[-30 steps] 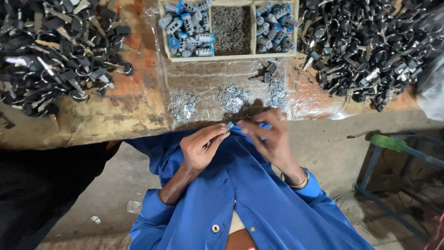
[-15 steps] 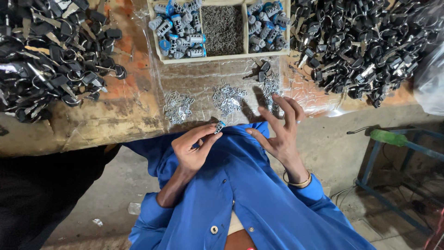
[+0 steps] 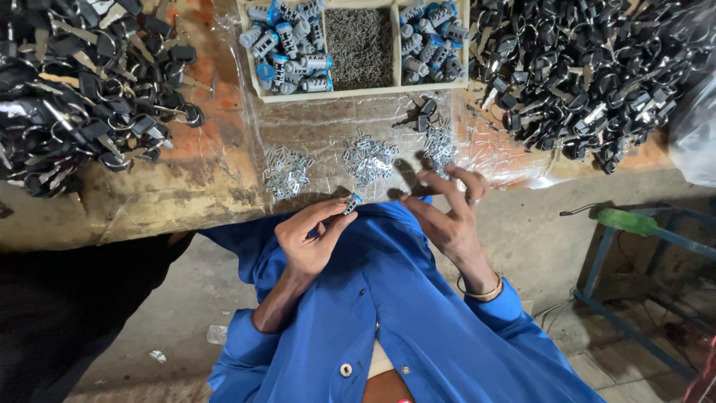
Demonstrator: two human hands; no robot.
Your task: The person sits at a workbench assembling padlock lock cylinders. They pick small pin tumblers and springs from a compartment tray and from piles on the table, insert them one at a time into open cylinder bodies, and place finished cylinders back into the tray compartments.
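Lock-assembly workshop, worn desk (image 3: pixel 149 201), heaps of black keys (image 3: pixel 74 89), tray (image 3: pixel 358 93) of cylinders (image 3: pixel 287 48), bare concrete floor (image 3: pixel 134 336)

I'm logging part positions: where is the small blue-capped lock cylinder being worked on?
In the head view, the small lock cylinder is pinched in the left hand, at the workbench edge, just below the middle pile of small metal pieces.

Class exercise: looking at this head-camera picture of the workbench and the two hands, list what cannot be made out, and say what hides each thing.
- Small cylinder in left hand: head view, fingers cover most of it.
- Small metal pieces on the plastic sheet: too small to tell their shape.
- Black key piles: cut off by the frame edges.
- Middle tray compartment: contents too fine.
- Right hand: whether its fingertips hold anything is unclear.
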